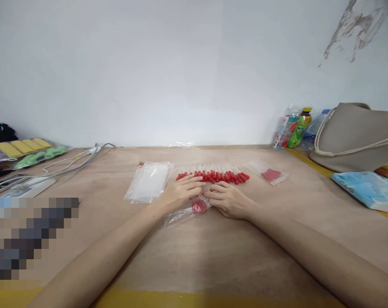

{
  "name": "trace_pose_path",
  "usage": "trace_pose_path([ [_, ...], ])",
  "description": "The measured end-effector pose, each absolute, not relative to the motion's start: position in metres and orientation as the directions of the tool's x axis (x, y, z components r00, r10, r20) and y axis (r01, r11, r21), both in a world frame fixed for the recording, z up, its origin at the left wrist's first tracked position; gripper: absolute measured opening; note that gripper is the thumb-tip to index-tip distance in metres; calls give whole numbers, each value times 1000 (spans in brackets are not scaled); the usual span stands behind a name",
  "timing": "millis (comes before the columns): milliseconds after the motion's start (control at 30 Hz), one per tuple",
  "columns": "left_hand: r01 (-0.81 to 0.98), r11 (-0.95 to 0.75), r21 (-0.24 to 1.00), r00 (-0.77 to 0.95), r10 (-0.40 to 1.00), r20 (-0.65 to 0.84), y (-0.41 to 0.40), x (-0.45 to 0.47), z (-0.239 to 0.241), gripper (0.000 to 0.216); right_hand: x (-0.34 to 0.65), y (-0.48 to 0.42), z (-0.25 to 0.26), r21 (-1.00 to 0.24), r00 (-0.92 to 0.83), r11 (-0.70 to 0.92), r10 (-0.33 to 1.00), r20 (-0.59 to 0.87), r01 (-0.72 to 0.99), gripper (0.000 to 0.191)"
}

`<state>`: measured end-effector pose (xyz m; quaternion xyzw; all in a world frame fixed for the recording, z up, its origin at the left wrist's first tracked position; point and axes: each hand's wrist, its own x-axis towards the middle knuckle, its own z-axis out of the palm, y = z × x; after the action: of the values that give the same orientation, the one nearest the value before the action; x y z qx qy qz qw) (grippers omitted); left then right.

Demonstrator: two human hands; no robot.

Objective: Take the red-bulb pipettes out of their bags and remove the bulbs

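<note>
A small clear plastic bag (180, 217) with a red piece (198, 207) in it lies on the table between my hands. My left hand (183, 191) reaches over its upper part, fingers long and close together, thumb hidden, gripping the bag near its edge. My right hand (227, 199) has curled fingers closed on the bag's right edge, its fingertips close to those of the left. Just beyond both hands lies a row of white sticks with red tips (213, 176). The left fingertips partly cover some of these tips.
A stack of clear bags (147, 184) lies to the left. Another bag with a red piece (271, 174) is at right. Bottles (301, 128), a grey bag (357, 132) and a blue packet (368, 190) stand or lie far right. Cables (81, 160) and a power strip (33, 187) are left.
</note>
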<state>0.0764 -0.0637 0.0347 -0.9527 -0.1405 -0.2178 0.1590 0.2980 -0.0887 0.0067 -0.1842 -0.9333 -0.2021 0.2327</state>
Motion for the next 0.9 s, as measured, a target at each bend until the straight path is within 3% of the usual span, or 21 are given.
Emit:
trace_pose_path([
  [100,341,-909,-241,845,184,502,-64,74,39,23,300,-94,9,174,-809,873,326,489,457,14],
  [167,344,-915,-213,842,200,501,-67,74,40,23,301,-98,10,11,-766,874,420,486,487,10],
  [333,515,-854,69,775,499,387,-81,76,41,22,299,-98,6,-481,-573,717,695,435,504,26],
  [433,579,-783,228,724,622,298,-95,72,42,34,294,-93,-2,-640,-467,605,789,400,473,23],
  [567,543,-760,357,719,640,269,-109,68,32,55,286,-90,-8,-701,-423,555,822,381,448,23],
  [733,517,-755,405,679,649,343,-105,70,17,54,282,-90,-7,-596,-413,586,810,416,548,18],
  [900,476,-768,428,682,630,372,-100,71,16,49,285,-92,-5,-639,-382,534,845,375,554,26],
])
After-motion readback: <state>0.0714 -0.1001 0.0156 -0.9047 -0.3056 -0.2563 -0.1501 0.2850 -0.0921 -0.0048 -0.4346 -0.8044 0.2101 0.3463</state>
